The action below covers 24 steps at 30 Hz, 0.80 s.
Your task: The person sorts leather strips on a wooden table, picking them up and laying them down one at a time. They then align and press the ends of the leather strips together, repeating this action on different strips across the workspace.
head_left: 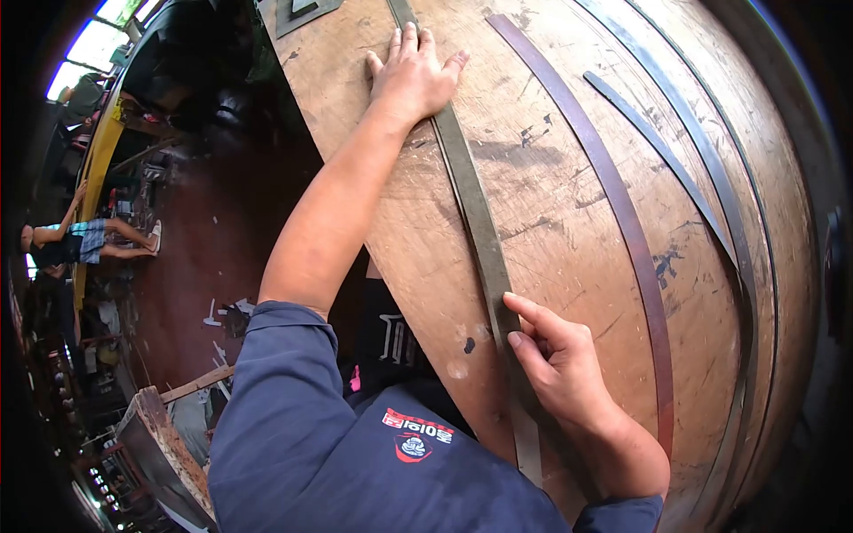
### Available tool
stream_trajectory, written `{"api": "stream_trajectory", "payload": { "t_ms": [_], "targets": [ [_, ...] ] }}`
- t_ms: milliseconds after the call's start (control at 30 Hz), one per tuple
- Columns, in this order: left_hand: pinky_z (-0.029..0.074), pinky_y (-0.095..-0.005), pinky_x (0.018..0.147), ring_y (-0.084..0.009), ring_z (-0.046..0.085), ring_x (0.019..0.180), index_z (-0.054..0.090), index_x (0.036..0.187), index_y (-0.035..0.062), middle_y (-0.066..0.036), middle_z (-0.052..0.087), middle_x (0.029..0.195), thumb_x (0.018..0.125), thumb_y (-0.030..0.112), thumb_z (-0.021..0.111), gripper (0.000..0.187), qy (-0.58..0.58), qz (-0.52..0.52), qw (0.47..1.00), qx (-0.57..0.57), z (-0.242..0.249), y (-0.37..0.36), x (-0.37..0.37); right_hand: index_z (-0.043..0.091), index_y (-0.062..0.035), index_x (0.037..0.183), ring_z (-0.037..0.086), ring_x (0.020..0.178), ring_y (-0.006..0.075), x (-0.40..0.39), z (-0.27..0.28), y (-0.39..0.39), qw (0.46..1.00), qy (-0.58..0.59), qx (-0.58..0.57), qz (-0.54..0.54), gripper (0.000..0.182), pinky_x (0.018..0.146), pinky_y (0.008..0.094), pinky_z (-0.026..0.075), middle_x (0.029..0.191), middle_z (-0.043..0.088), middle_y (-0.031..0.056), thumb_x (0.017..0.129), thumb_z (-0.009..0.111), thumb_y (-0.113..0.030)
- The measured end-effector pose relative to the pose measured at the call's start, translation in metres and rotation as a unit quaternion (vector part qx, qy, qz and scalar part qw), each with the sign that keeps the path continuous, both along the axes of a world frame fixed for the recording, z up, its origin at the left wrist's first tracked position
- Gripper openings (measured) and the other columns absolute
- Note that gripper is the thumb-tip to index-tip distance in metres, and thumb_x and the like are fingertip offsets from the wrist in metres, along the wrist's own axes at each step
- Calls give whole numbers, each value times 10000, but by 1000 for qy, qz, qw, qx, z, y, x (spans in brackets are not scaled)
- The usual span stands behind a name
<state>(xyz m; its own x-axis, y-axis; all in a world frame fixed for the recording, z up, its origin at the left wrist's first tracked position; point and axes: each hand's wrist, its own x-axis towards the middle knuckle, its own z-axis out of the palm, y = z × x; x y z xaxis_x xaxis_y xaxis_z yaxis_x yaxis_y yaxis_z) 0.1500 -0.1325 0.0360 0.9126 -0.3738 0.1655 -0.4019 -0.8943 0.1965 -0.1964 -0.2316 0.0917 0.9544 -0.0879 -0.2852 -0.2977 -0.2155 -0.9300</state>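
A long dark grey-green strip [484, 235] lies across the wooden table, with a thin pale edge along its left side that looks like a second layer. My left hand [413, 84] rests palm down over its far part, fingers spread and pressing on it. Nearer to my body, my right hand [562, 360] is partly curled, its index finger and thumb tips at the strip's right edge. The undersides of those fingers are hidden. Below this hand the strip runs down past my forearm toward my shirt.
A reddish-brown strip [613, 182] curves along the wooden table [551, 258] to the right. Beyond it lie a shorter dark strip [662, 147] and a long grey strip [693, 115]. A flat grey metal piece [302, 12] sits at the top corner. A person [89, 240] is in the background at left.
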Motion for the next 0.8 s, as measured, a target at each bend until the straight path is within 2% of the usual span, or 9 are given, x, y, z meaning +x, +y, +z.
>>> {"api": "stream_trajectory", "payload": {
  "t_ms": [400,467,667,800],
  "targets": [
    [68,-533,1216,-259,151,1512,245,1547,55,-141,186,1625,974,638,298,819,-8,-3,1000,-16,-5,3,4,609,12,1254,514,574,164,2,1,1,1000,-11,-23,4,378,589,291,459,670,519,110,877,620,19],
    [297,-600,1112,-484,392,1339,625,1251,96,-275,487,1399,970,327,477,393,-146,-179,968,98,-7,11,9,609,15,1251,522,577,169,3,2,1,1000,-6,-24,6,374,594,295,463,672,524,114,877,619,17],
    [299,-576,1120,-512,386,1327,617,1260,83,-292,491,1384,975,325,463,405,-168,-168,971,-25,-17,10,14,609,17,1246,560,588,196,5,4,1,999,-7,-32,8,369,607,310,478,685,552,133,877,621,4],
    [298,-558,1128,-509,369,1342,613,1276,101,-294,469,1405,976,338,458,413,-141,-154,978,-19,-11,9,10,611,19,1242,569,590,202,5,5,1,999,-2,-32,9,367,610,314,482,686,557,138,876,624,0]
  ]
}}
